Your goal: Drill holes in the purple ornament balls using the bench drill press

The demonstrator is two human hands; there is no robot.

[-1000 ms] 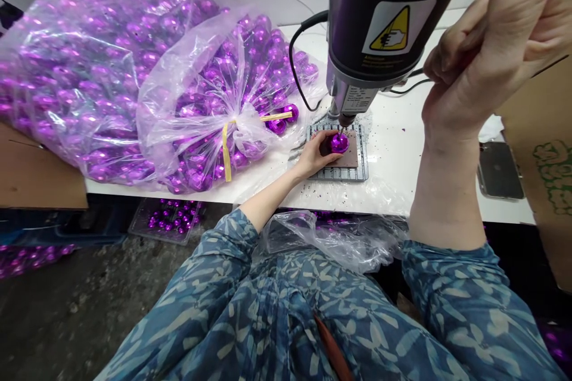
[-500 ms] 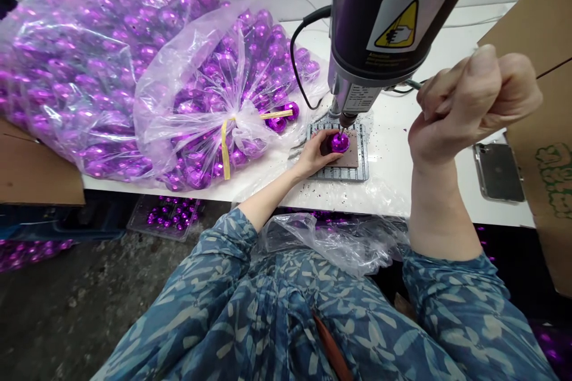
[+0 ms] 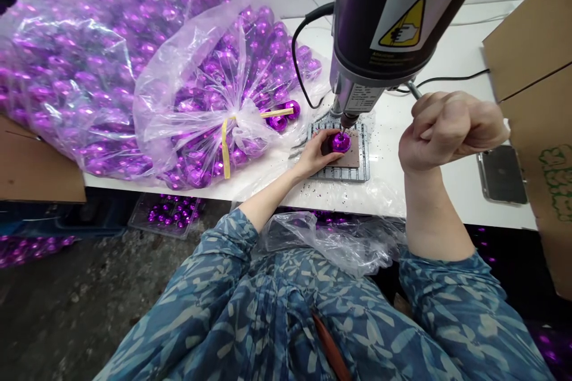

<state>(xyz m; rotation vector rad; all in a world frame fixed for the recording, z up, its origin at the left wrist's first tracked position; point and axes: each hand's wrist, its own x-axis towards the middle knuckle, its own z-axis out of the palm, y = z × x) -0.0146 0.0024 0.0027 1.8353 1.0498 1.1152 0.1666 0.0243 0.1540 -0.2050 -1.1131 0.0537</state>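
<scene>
My left hand (image 3: pixel 318 153) grips a shiny purple faceted ball (image 3: pixel 341 142) between thumb and fingers. The ball rests on a brown board (image 3: pixel 352 158) over the slotted metal base (image 3: pixel 364 169) of a drill press (image 3: pixel 384 24). Right above the ball is the drill's chuck (image 3: pixel 348 120), its bit at the ball's top; whether it has entered cannot be made out. My right hand (image 3: pixel 451 128) is closed around the press's feed lever (image 3: pixel 413 90), to the right of the motor housing. Dark shavings lie around the base.
A large clear bag (image 3: pixel 111 71) full of purple balls covers the table's left side, tied with a yellow strip (image 3: pixel 226 155). A phone (image 3: pixel 503 175) lies at right by cardboard boxes (image 3: pixel 536 71). Below the table stands a clear tub (image 3: pixel 165 214) of balls. Loose plastic (image 3: pixel 313 238) hangs in front.
My right hand has swung the lever downward and toward me, ending lower and slightly left. My left hand and the ball stay in place under the drill.
</scene>
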